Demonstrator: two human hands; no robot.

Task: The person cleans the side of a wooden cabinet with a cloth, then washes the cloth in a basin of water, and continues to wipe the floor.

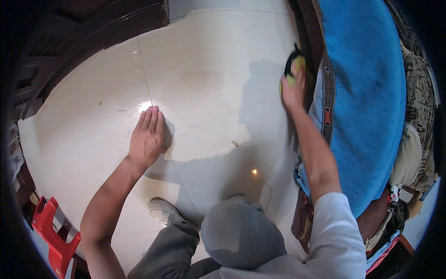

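My left hand [148, 136] hovers over or rests on the pale glossy tiled floor [202, 115], fingers together and extended, holding nothing. Whether it touches the tile I cannot tell. My right hand [294, 87] is at the base of the sofa at upper right, on a yellow-green and black item [296, 66], probably cloth or a soft shoe; blur hides its exact kind. The fingers lie over that item. A small crumpled scrap [235, 143] lies on the floor between my hands, and a tiny green bit [100, 103] lies to the left.
A sofa with a blue cover [366, 104] runs along the right, with patterned fabric and clothes beyond it. Dark wooden furniture [104, 24] stands at upper left. A red plastic stool [52, 233] is at lower left. My shoe [165, 211] is on the floor below my left hand.
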